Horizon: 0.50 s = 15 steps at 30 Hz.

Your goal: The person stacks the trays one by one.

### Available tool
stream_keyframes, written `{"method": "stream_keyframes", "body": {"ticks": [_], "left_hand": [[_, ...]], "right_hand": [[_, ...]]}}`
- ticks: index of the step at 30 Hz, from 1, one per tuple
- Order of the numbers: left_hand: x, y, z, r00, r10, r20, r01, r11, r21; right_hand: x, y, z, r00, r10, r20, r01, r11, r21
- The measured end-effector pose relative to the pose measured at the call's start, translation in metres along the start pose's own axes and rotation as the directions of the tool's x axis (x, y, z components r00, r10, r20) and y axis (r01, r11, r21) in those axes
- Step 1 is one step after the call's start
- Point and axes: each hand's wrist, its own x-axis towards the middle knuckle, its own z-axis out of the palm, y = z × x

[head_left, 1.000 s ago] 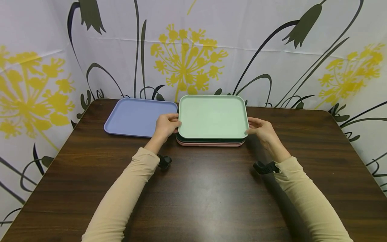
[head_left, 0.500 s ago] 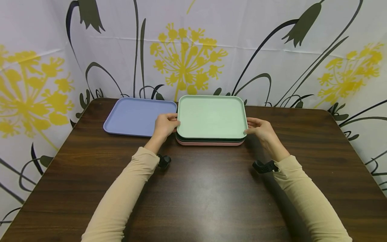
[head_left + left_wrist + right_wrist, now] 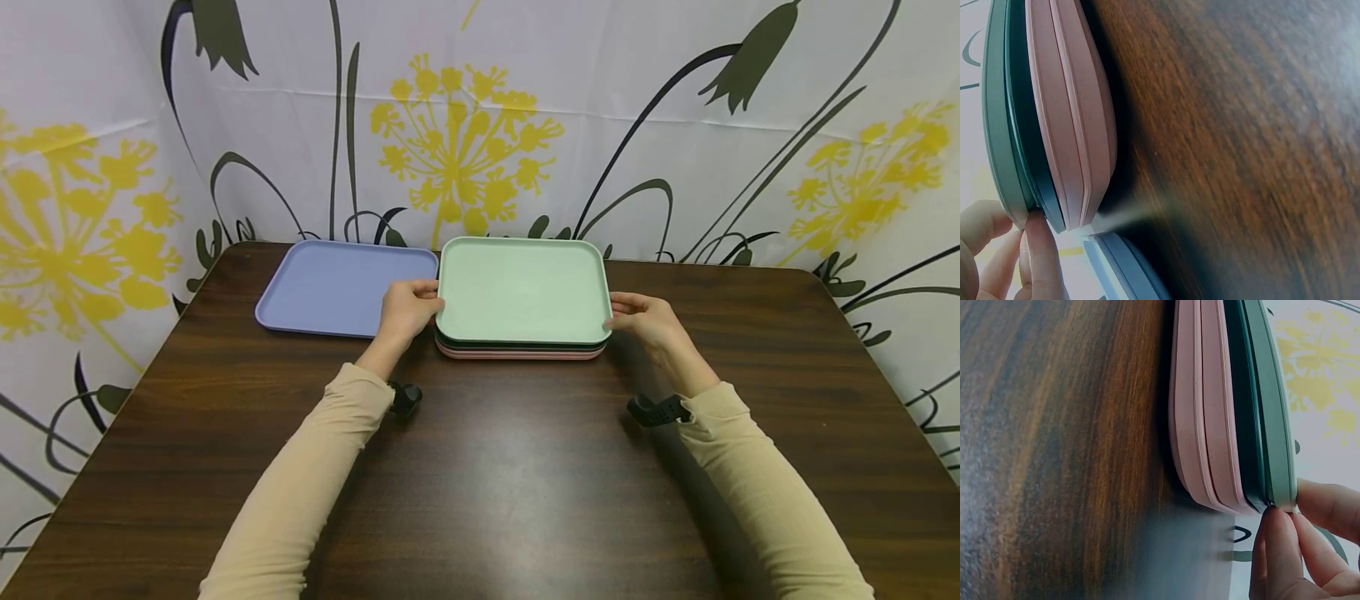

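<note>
A light green tray tops a stack of trays at the back middle of the table. Directly under it comes a dark green tray, then two pink trays at the bottom. My left hand pinches the light green tray's left edge, fingertips right at the seam with the dark green one. At the opposite edge, my right hand holds the same tray between thumb and fingers. A blue tray lies just left of the stack, partly behind the left hand.
The dark wooden table ends at a white curtain with yellow and grey-green plant prints. Black straps with small devices sit on both wrists.
The light green tray has shifted very slightly left and lower over the stack, both hands moving with it. The blue tray stays where it was.
</note>
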Motion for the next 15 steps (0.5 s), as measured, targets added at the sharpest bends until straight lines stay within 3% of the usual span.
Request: {"method": "stream_keyframes", "body": {"ticks": [5,15], "left_hand": [[-0.0055,0.0053,-0.0016,1.000,-0.006,0.006,0.006,0.998,0.056],[-0.0062,0.0059,-0.0033,1.000,0.001,0.012,-0.001,0.997,0.073]], "right_hand": [[0.0004,-0.0004,-0.0010,1.000,0.000,0.000,0.000,1.000,-0.002],[0.0014,0.0020,-0.0012,1.000,-0.023,0.003,0.023,1.000,0.012]]}}
